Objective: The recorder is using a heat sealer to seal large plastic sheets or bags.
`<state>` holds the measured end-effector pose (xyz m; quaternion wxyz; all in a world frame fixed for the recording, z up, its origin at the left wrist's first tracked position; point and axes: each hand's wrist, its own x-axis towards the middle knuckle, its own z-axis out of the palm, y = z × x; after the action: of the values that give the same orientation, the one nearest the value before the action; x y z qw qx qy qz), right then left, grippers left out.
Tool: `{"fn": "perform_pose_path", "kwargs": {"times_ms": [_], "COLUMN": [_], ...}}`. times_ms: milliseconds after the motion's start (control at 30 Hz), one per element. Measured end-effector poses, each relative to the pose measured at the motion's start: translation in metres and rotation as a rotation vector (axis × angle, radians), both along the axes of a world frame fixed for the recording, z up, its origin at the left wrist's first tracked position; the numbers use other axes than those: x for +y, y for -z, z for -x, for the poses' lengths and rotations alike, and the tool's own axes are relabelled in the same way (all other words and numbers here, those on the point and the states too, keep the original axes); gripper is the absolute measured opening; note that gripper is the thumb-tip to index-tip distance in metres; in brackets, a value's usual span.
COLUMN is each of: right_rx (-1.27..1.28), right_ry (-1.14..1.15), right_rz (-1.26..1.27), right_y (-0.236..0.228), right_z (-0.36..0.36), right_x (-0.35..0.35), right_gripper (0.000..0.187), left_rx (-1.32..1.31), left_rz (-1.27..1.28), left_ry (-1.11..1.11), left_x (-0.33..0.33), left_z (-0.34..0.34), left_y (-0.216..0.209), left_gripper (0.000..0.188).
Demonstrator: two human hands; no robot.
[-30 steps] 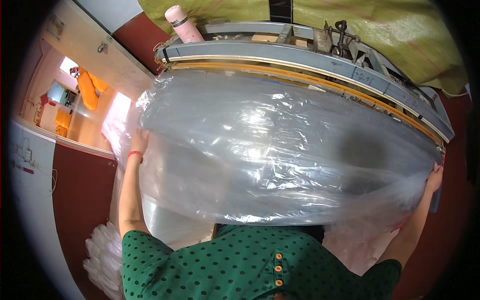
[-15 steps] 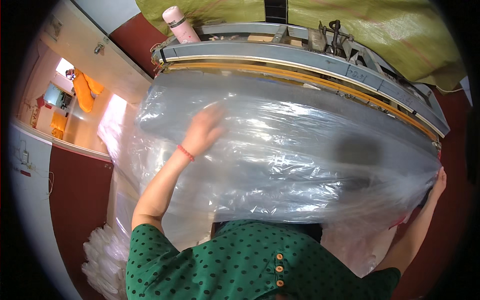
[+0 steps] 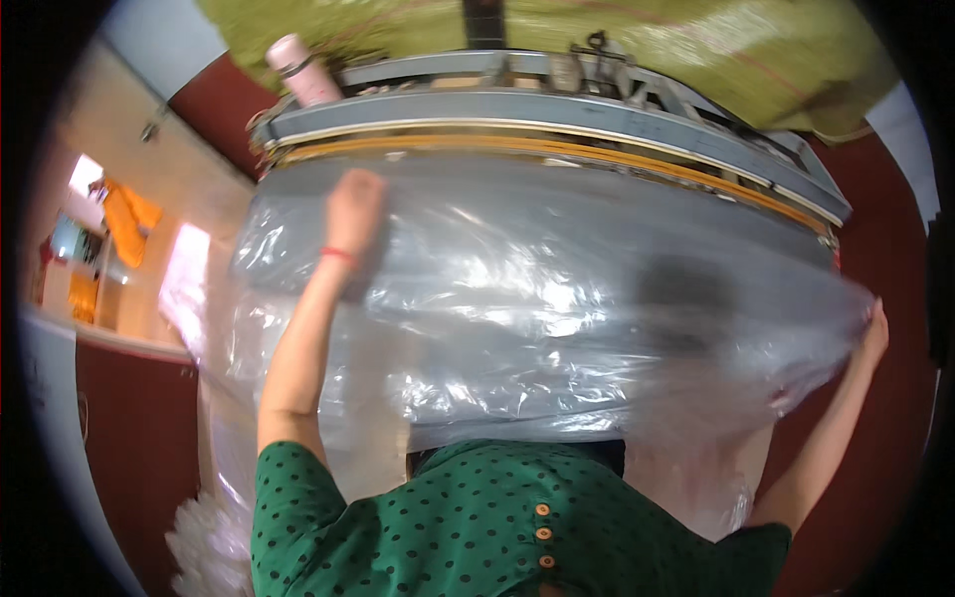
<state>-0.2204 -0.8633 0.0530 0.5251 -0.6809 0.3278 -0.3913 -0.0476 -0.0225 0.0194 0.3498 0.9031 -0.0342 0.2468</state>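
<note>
A wide sheet of clear plastic film (image 3: 497,328) spreads over the work surface in front of me, wrinkled and shiny. My left hand (image 3: 355,211), with a red bead bracelet at its wrist, is over the film's far left part, close to the metal frame. Motion blurs it and its fingers look tucked under, so their grip is not clear. Out at the right, my right hand (image 3: 875,333) is closed on the film's corner and holds it stretched past the end of the surface.
A grey metal frame (image 3: 557,111) with an orange strip (image 3: 477,143) crosses behind the film. On it stand a pink flask (image 3: 303,72) and a metal clamp (image 3: 600,62). Green sheeting (image 3: 657,45) hangs beyond. Bundled clear plastic (image 3: 207,547) lies at lower left, near an open door (image 3: 149,109).
My left hand has moved left and away from me toward the frame, its fingers no longer spread. My right hand still holds the film's corner, now pulled tauter. The view has shifted slightly.
</note>
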Motion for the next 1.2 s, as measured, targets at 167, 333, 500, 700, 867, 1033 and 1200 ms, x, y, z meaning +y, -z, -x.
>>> {"fn": "perform_pose_path", "kwargs": {"times_ms": [167, 333, 500, 700, 867, 1033, 1200], "right_rx": [0.481, -0.021, -0.099, -0.095, -0.264, -0.314, -0.300], "right_ry": [0.237, 0.140, 0.153, 0.210, 0.182, 0.269, -0.545], "right_rz": [0.890, 0.414, 0.335, 0.213, -0.005, 0.515, 1.135], "right_y": [0.020, 0.090, 0.095, 0.096, 0.088, 0.033, -0.019], "right_z": [-0.101, -0.185, -0.205, -0.195, -0.193, -0.205, -0.183], "right_x": [0.095, 0.127, 0.131, 0.078, 0.091, 0.210, 0.420], "right_gripper": [0.038, 0.024, 0.021, 0.012, 0.015, 0.020, 0.030], "left_rx": [-0.125, -0.104, -0.181, -0.117, -0.149, 0.034, -0.374], "left_rz": [0.716, 0.444, 0.505, 0.803, 0.926, 0.733, 0.626], "left_ry": [-0.200, -0.318, -0.200, 0.048, -0.097, -0.020, 0.005], "left_x": [0.024, 0.068, 0.102, 0.096, 0.084, 0.089, 0.061], "left_z": [-0.053, -0.101, -0.126, -0.118, -0.110, -0.073, 0.010], "left_y": [-0.001, 0.047, 0.068, 0.051, 0.046, 0.015, -0.036], "left_gripper": [0.017, 0.017, 0.020, 0.018, 0.011, 0.005, 0.010]}}
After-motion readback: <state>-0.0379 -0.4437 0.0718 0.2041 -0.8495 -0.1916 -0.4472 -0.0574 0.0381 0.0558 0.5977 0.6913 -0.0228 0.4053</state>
